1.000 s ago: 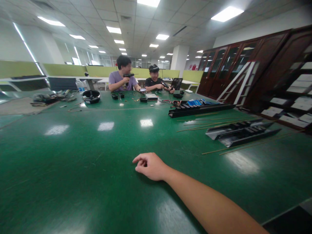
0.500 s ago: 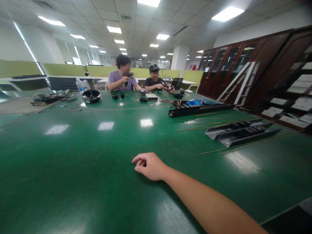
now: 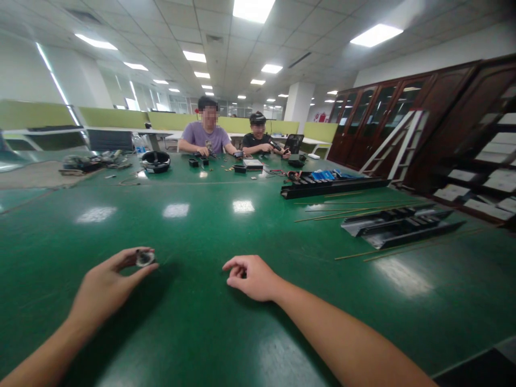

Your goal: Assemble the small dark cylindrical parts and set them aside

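Observation:
My left hand is over the green table at the left, thumb and fingers closed on a small round metal piece. The piece is greyish with a dark, hollow-looking middle; its exact kind is too small to tell. My right hand rests on the tabletop near the middle. Its fingers are loosely bent, with the index finger stretched out and the thumb apart from it. I see nothing held in it. A stretch of bare tabletop lies between the two hands.
Black metal channels and thin rods lie at the right, with a longer black channel behind them. A black headset sits far left. Two people sit across the table among small black trays. A ladder stands beyond.
My left hand has come into view from the left, holding the round metal piece. The right hand stays in place. Across the table, one person has lowered the dark tool to the tabletop.

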A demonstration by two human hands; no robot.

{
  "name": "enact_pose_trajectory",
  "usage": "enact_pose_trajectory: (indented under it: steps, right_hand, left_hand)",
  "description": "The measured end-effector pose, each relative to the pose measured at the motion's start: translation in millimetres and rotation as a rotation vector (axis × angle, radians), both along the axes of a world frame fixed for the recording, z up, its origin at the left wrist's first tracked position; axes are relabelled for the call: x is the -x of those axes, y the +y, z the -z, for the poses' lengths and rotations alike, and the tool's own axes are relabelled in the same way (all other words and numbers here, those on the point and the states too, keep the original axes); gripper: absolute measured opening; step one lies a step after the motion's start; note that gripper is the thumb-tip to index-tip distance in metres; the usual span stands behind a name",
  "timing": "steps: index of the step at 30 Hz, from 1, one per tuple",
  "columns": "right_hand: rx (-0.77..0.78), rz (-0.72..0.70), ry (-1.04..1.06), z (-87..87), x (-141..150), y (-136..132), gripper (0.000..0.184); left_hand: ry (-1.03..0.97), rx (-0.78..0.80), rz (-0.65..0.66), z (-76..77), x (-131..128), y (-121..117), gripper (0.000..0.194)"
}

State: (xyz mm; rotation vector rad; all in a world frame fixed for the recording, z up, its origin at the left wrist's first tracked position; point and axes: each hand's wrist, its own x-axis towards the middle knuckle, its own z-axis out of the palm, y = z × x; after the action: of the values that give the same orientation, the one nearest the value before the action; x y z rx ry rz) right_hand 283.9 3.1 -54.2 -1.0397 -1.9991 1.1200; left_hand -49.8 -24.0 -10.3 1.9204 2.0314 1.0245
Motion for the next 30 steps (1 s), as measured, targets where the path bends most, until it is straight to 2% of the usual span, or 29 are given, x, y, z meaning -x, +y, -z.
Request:
enact_pose_trajectory:
  steps: [2, 4, 6, 8, 9, 12, 14, 18, 21, 25, 30]
  right_hand:
    - [0.004, 0.016, 0.027, 0.8, 0, 0, 0.034]
    - [-0.001, 0.050, 0.064, 2.2, 0, 1, 0.041]
    - [-0.020, 0.092, 0.091, 4.2, 0, 3, 0.046]
    - [-0.035, 0.111, 0.094, 6.2, 1, 5, 0.049]
    - [-0.041, 0.108, 0.085, 6.8, 1, 6, 0.050]
    - [-0.069, 0.070, 0.038, 6.5, 1, 5, 0.050]
    - [-0.094, 0.057, 0.014, 4.6, 2, 4, 0.050]
    - [-0.161, 0.062, -0.030, 0.4, 3, 0, 0.049]
    - [-0.199, 0.070, -0.067, -2.0, 4, -2, 0.046]
    - [-0.203, 0.084, -0.093, -3.1, 6, -1, 0.044]
    - [-0.193, 0.099, -0.095, -1.0, 9, 3, 0.041]
  left_hand:
    - [-0.066, 0.024, 0.152, 11.1, -35, 23, 0.053]
    - [-0.068, 0.014, 0.248, 20.3, -70, 38, 0.047]
    - [-0.007, -0.015, 0.442, 27.5, -96, 40, 0.035]
    - [0.055, -0.022, 0.599, 33.8, -107, 33, 0.031]
    - [0.076, -0.017, 0.638, 36.9, -107, 29, 0.033]
    - [0.096, -0.002, 0.635, 44.2, -96, 19, 0.048]
    - [0.099, -0.018, 0.611, 45.6, -89, 19, 0.051]
    - [0.120, -0.073, 0.609, 39.9, -86, 25, 0.032]
    - [0.111, -0.070, 0.655, 35.2, -90, 26, 0.022]
    - [0.097, -0.100, 0.715, 35.0, -91, 25, 0.023]
    - [0.079, -0.074, 0.726, 35.9, -89, 27, 0.024]
